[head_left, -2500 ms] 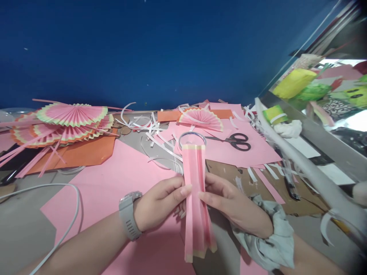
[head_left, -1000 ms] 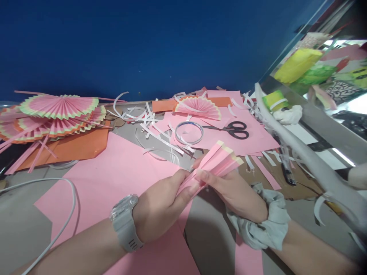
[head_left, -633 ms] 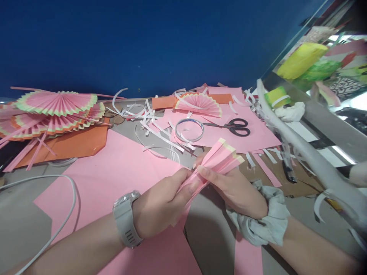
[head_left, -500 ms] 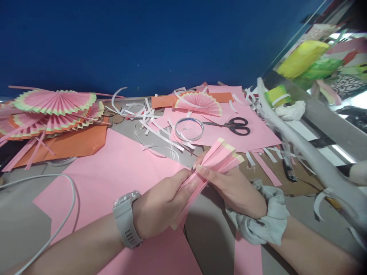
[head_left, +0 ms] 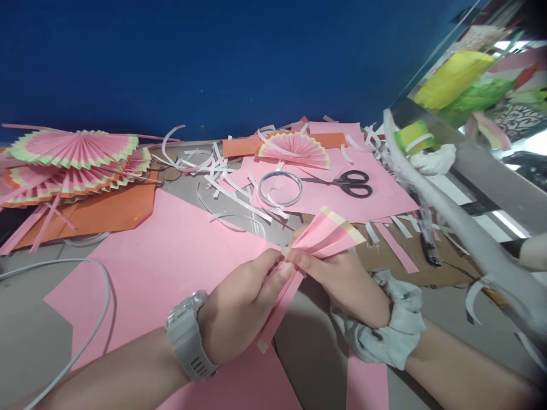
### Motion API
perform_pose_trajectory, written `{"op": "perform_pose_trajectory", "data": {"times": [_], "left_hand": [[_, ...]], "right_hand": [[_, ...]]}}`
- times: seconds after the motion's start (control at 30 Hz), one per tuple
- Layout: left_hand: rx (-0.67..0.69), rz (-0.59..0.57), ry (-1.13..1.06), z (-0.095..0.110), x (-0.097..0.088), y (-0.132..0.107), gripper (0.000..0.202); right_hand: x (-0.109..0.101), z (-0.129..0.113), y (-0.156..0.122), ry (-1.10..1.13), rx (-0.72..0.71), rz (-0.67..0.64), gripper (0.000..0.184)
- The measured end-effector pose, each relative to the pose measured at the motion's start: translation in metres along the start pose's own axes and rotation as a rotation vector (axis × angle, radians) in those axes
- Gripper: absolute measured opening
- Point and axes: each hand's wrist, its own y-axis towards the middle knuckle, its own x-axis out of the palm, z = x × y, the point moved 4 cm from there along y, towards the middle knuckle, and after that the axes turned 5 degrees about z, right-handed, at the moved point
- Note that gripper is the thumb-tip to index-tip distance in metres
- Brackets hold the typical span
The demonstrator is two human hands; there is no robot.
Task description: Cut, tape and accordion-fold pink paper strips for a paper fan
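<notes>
A pleated pink paper fan point(head_left: 327, 233) with a pale yellow edge is pinched at its middle between both hands. My left hand point(head_left: 245, 302), with a grey watch on the wrist, is closed on the lower half of the folded strip. My right hand point(head_left: 342, 279), a pale green scrunchie at its wrist, grips the same paper just above, thumb pressed against the middle. The upper end spreads out in a wedge, while the lower end stays narrow. Beneath the hands lies a large pink paper sheet point(head_left: 171, 267). Some fingers are hidden behind the paper.
Black-handled scissors point(head_left: 354, 183) and a roll of tape point(head_left: 280, 189) lie on pink paper beyond the hands. Finished pleated fans point(head_left: 77, 151) are stacked at left. White paper strips point(head_left: 239, 193) are scattered about. A cutter point(head_left: 428, 245) lies at right, and a cable point(head_left: 105, 285) loops at left.
The upper end of the pleated paper has fanned out wider. Both hands have shifted slightly left, with the thumbs closer together at its middle.
</notes>
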Motion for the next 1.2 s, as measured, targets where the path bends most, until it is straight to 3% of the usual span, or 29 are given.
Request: {"op": "perform_pose_trajectory", "data": {"times": [0.2, 0.4, 0.53, 0.7, 0.83, 1.0, 1.2], "left_hand": [[-0.093, -0.027, 0.063, 0.004, -0.004, 0.000, 0.034], [0.048, -0.011, 0.141, 0.001, -0.010, 0.006, 0.038], [0.074, -0.005, 0.190, 0.001, -0.010, 0.006, 0.032], [0.080, 0.125, 0.474, 0.008, -0.013, -0.001, 0.034], [0.148, 0.269, 0.868, 0.012, -0.016, -0.003, 0.042], [0.347, 0.144, 0.987, 0.010, -0.007, -0.003, 0.038], [0.215, 0.128, 0.942, 0.010, -0.011, -0.005, 0.038]], "right_hand": [[-0.002, -0.008, 0.004, 0.155, 0.022, -0.001, 0.012], [-0.009, -0.014, 0.007, 0.129, -0.023, 0.003, 0.007], [-0.003, -0.014, 0.003, 0.054, -0.039, -0.055, 0.010], [-0.002, -0.014, 0.001, 0.009, -0.011, 0.006, 0.026], [-0.003, -0.020, 0.002, -0.060, -0.071, -0.047, 0.013], [-0.003, -0.016, 0.001, -0.040, -0.036, -0.018, 0.016], [-0.004, -0.014, 0.007, 0.191, -0.047, 0.029, 0.023]]}}
